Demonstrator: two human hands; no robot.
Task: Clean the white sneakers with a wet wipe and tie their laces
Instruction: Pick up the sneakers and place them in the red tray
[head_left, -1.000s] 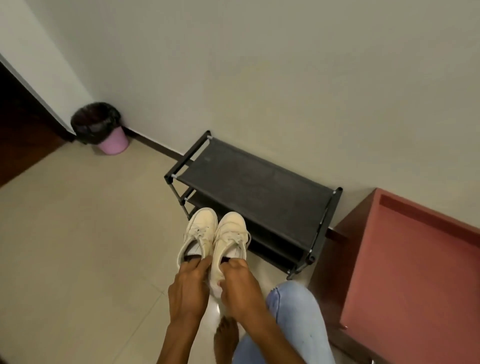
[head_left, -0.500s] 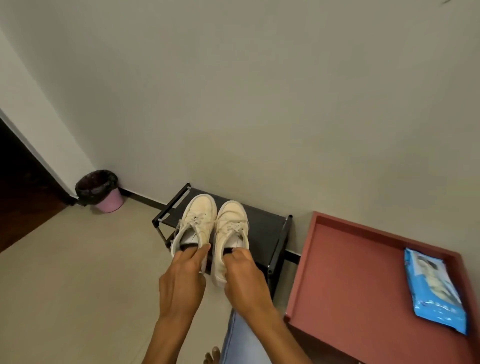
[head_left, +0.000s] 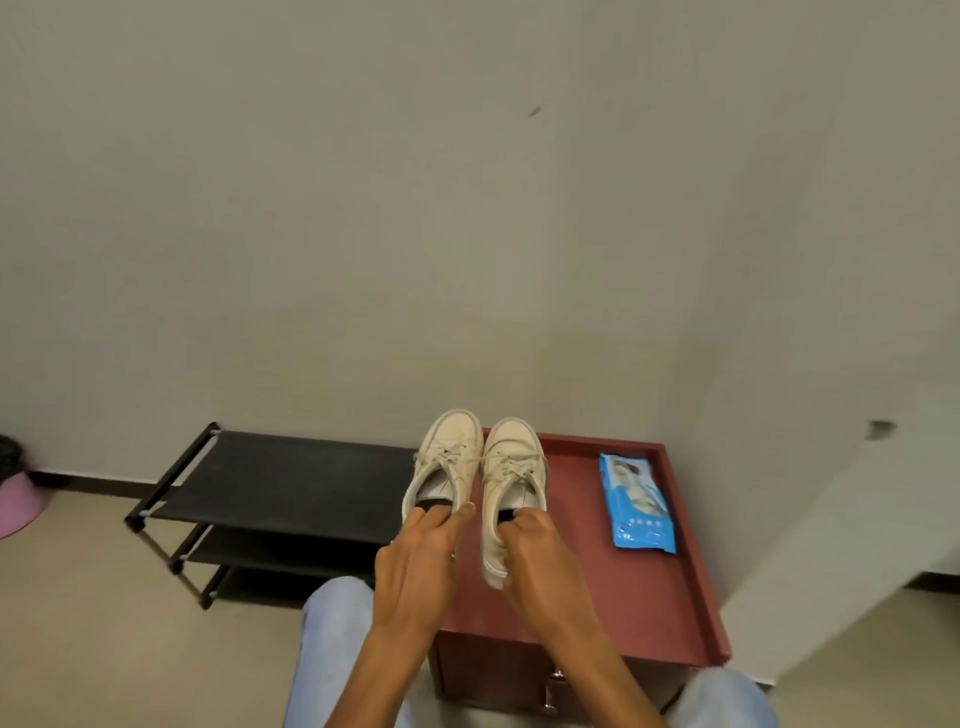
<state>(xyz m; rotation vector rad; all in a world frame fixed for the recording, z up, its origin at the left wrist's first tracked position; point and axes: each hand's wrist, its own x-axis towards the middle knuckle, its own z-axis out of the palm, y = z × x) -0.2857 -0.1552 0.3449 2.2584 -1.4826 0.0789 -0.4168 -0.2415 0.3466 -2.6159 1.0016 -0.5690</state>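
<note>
Two white sneakers hang side by side in the air, toes pointing away from me. My left hand (head_left: 418, 564) grips the heel collar of the left sneaker (head_left: 449, 457). My right hand (head_left: 535, 558) grips the heel of the right sneaker (head_left: 511, 460). Their laces look loose and cross between the two shoes. The pair is above the left part of a red cabinet top (head_left: 582, 587). A blue pack of wet wipes (head_left: 636, 501) lies flat on that top, to the right of the shoes.
A black shoe rack (head_left: 280, 483) with fabric shelves stands against the wall left of the cabinet. A pink bin (head_left: 15, 501) sits at the far left edge. My knees in blue jeans (head_left: 332, 639) are at the bottom. A white surface (head_left: 852, 525) juts in on the right.
Both hands have lifted the sneakers from low in front of the shoe rack and carried them right, over the red cabinet. The view has swung right, showing the wipes pack fully.
</note>
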